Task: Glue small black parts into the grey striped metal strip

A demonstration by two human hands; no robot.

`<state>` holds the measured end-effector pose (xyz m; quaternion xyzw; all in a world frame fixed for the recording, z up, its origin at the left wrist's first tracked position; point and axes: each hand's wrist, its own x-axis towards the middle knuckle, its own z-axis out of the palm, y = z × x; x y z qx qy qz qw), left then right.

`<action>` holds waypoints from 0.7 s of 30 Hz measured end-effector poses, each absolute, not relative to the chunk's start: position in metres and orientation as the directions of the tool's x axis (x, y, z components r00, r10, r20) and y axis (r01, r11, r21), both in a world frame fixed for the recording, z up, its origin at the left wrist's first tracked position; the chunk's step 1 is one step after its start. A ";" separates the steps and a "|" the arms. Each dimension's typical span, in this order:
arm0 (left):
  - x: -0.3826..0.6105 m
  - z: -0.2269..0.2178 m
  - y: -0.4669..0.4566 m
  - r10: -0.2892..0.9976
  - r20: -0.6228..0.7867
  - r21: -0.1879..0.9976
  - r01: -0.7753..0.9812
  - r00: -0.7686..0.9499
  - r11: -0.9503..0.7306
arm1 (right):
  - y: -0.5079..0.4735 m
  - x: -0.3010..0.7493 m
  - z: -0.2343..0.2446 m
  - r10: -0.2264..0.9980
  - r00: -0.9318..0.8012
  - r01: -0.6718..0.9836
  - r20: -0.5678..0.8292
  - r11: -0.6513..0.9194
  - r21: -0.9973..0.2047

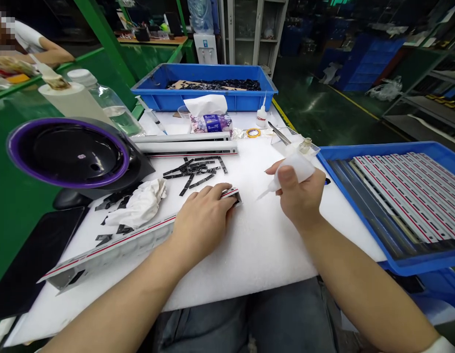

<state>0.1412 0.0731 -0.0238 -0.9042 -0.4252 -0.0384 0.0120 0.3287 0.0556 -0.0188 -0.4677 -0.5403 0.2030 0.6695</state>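
Observation:
My left hand is closed over the right end of a long white channel strip with a red line along its edge. The strip lies slantwise on the white foam-topped table, its hollow side partly showing. In my right hand is a white squeeze bottle with a thin nozzle, tilted so that the tip points down and left, apart from the strip. Beyond my left hand lies a loose pile of small black strips. A crumpled white cloth sits left of that hand.
Two more long strips lie behind the black pieces. A tissue pack, a small red-labelled bottle and a blue bin stand farther back. On the right is a blue tray of strips; a round black-purple device stands left.

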 end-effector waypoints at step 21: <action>0.143 -0.018 0.073 0.791 0.061 0.051 0.789 0.609 -0.612 | 0.059 0.319 -0.037 0.749 0.183 0.504 0.636 0.484 -0.715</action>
